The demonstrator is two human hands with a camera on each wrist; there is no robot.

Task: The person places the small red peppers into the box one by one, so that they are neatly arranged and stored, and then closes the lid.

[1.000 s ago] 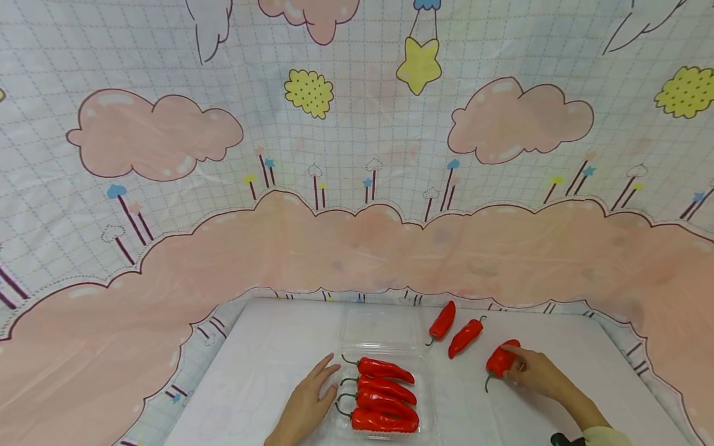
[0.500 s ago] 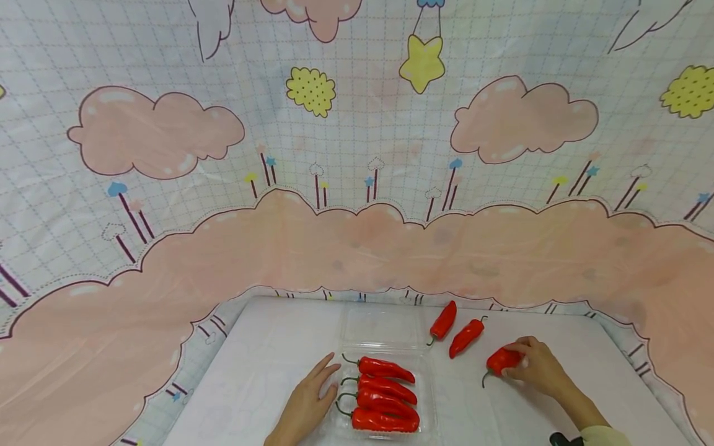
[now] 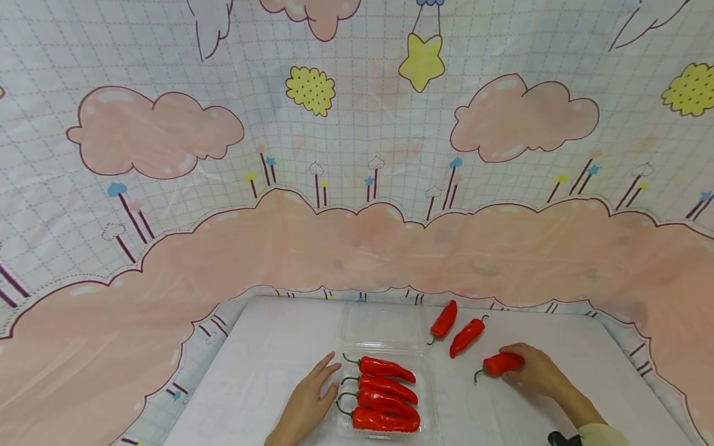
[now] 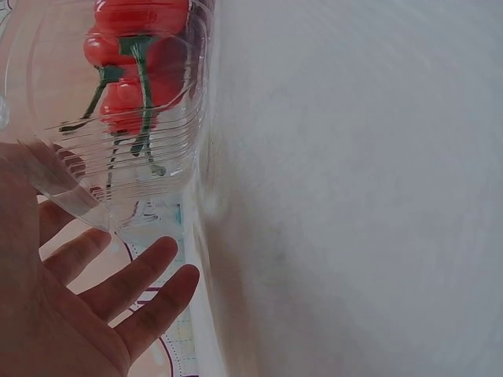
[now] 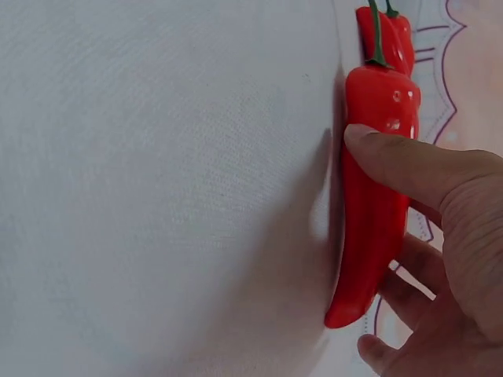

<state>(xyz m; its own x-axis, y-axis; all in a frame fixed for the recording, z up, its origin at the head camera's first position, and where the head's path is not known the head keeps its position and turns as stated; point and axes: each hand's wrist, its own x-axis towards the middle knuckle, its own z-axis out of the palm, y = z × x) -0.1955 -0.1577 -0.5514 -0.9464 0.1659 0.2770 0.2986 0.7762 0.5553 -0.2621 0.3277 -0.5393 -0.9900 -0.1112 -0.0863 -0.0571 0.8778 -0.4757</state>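
Observation:
My right hand [image 3: 533,370] pinches a red chili pepper [image 5: 376,196] between thumb and fingers, close over the table on the right. Its green stem points left in the head view. A clear plastic container [image 3: 428,396] stands with its lid folded back, holding several red peppers [image 3: 385,420] in a stack of rows, stems to the left. Beside the container's left wall is my left hand [image 3: 304,402], fingers spread and relaxed. In the left wrist view, its fingertips [image 4: 182,283] are right by the ribbed wall of the container, holding nothing.
Two more red peppers, one upright-lying [image 3: 443,322] and one slanted [image 3: 467,337], lie at the back right of the container on the white table [image 3: 268,334]. The clear lid [image 3: 382,327] lies flat behind the container. A patterned cloth [image 3: 357,248] rises behind the table.
My right hand has turned the pepper so its stem swings from pointing toward the front to pointing left, and its grip has shifted round the body. The left hand has stayed put.

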